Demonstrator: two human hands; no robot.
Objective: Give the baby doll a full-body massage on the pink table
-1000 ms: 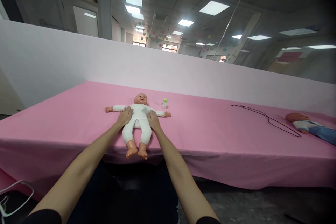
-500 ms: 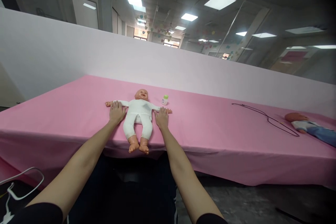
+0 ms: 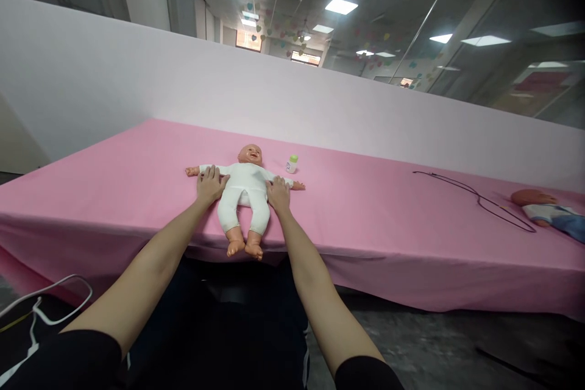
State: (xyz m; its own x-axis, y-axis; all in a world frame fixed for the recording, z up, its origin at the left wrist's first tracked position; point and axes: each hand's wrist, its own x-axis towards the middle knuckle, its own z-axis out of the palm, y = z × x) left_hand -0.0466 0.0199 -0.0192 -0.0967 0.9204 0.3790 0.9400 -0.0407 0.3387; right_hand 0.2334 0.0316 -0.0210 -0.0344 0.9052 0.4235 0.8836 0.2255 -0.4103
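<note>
Plain pink cloth on the desk (image 3: 137,183), no pattern. Plastic baby doll (image 3: 244,192): peach skin, plain white romper. Small white bottle (image 3: 291,164) with light-green cap. Thin black cable (image 3: 475,198). Second plastic doll (image 3: 546,210) in blue and white clothes. Pale lilac-white backdrop panel (image 3: 320,109).

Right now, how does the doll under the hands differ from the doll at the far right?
The near doll wears an all-white suit; the far doll wears white and blue. The near doll shows whole, arms spread, feet at the table edge; the far doll is cut off by the picture's edge. The left hand and right hand rest on the near doll's sides; nothing touches the far doll. Both lie on the pink cloth.
</note>
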